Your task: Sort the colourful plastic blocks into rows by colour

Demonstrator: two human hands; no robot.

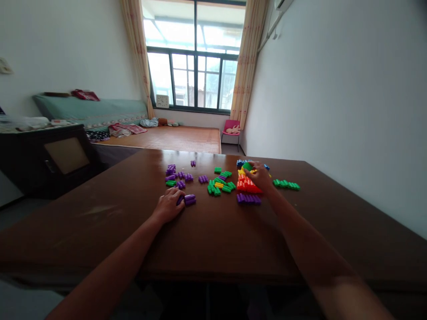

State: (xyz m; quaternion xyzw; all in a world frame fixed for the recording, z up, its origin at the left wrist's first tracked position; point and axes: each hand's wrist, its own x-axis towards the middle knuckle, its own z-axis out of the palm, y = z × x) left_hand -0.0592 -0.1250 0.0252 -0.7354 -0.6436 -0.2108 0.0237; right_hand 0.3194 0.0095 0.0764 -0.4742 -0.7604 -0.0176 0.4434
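Observation:
My left hand rests on the table with its fingers curled over a purple block. Another purple block lies right beside its fingertips. My right hand reaches further out, its thumb and fingers closed on a green block above the lined-up blocks. Below that hand are orange-red blocks, with yellow blocks behind them, partly covered by the hand. Blue blocks form the far row. A purple row lies nearest to me.
Loose purple blocks are scattered at the left. A heap of green blocks holds a yellow block in the middle. A green row lies at the right. Beyond the brown table stand a bed and a pink chair.

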